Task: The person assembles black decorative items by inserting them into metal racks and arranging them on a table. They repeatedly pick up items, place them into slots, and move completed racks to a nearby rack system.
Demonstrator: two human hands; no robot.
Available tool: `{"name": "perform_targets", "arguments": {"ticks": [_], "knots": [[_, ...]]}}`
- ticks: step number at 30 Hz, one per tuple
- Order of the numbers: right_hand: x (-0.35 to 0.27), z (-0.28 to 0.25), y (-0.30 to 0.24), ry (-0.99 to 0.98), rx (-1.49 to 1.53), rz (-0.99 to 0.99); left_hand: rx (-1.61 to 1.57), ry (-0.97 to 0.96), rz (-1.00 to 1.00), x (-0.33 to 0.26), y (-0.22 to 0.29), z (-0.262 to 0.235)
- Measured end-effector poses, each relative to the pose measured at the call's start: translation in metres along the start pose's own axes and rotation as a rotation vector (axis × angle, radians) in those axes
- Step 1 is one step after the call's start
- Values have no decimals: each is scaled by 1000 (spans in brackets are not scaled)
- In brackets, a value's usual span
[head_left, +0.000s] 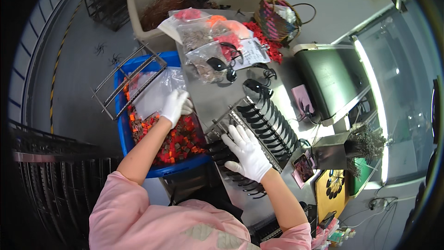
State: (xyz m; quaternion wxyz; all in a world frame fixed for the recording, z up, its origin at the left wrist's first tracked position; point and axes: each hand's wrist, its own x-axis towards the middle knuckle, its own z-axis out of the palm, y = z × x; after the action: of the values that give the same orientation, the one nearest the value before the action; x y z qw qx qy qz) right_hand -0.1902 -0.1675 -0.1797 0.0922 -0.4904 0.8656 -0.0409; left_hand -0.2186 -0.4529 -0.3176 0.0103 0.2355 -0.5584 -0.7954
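Observation:
My left hand [175, 105], in a white glove, reaches into a blue bin [121, 134] and grips a clear plastic bag [155, 90] lying on small red and orange parts [178, 143]. My right hand [247, 152], also gloved, rests with spread fingers on a metal rack [266, 125] that holds a row of dark sunglasses fronts. More dark frames stick out under that hand at the rack's near end.
An empty metal rack [132, 81] lies across the bin's far end. Clear bags of small parts [208, 41] are piled on the steel table [210, 97]. A woven basket [277, 16], a beige tub [152, 0] and a grey machine [330, 81] stand beyond.

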Motion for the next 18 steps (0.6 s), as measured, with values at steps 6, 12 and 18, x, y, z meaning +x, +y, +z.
{"name": "perform_targets", "arguments": {"ticks": [6,12,18], "knots": [[-3,9,1,-18,-7,-47,-48,-21,-43,-21,-7,17],[-4,12,5,-10,22,-63,-144,-68,-34,-40,-13,21],[-6,22,8,13,74,-74,-208,-72,-175,-43,-12,15]]}}
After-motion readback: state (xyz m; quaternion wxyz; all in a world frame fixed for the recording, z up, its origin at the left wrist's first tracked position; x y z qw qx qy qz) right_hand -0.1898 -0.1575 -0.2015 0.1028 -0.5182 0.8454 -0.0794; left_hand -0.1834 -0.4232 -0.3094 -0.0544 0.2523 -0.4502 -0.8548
